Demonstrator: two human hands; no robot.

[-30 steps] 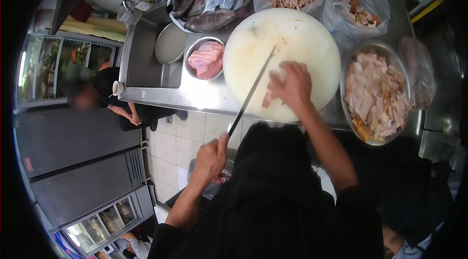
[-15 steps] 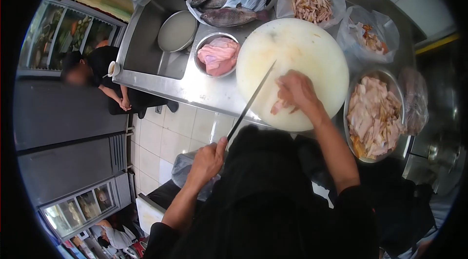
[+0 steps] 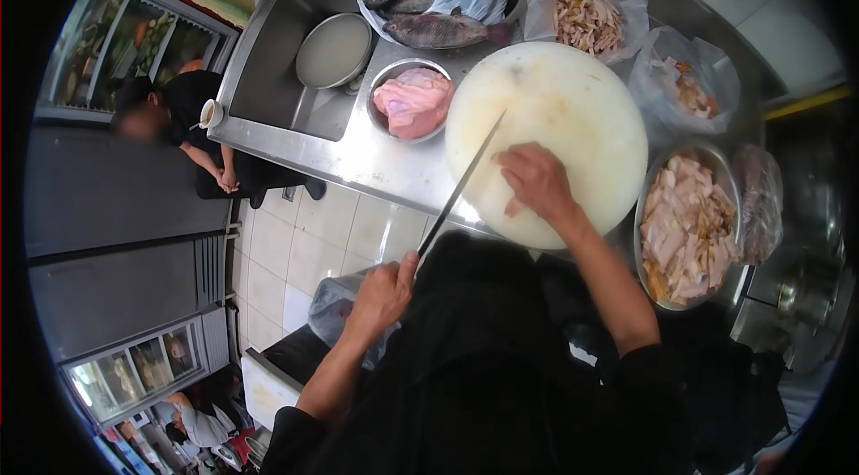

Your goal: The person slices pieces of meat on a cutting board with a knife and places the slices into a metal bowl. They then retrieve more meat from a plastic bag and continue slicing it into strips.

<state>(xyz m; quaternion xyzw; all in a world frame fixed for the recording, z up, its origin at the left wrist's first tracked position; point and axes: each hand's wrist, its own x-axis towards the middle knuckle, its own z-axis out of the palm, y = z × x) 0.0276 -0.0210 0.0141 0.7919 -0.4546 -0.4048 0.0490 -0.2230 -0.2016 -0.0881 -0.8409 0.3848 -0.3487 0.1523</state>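
A long knife (image 3: 463, 186) is gripped by its handle in my left hand (image 3: 385, 296). Its blade slants up across the left part of the round white cutting board (image 3: 599, 108), with the tip near the board's middle. On the board, my right hand (image 3: 537, 182) has its fingers curled in over a small piece of pink meat (image 3: 514, 207), which shows below the fingers and is mostly hidden. Right of the board, an oval metal tray (image 3: 641, 247) holds a heap of sliced meat (image 3: 684, 216). Left of it, raw pink meat (image 3: 413, 104) fills a round metal bowl (image 3: 376, 117).
Whole fish (image 3: 438, 30) lie in a bag-lined basin behind the board. Cut strips (image 3: 586, 21) and meat pieces (image 3: 687, 90) sit in clear bags. The sink (image 3: 268, 90) contains a bowl of cloudy liquid (image 3: 333, 53). A person in black (image 3: 192, 113) is at the left.
My right hand's fingers have drawn together and shifted slightly left over the meat, covering more of it. The knife stays nearly where it was. The whole view has shifted slightly.
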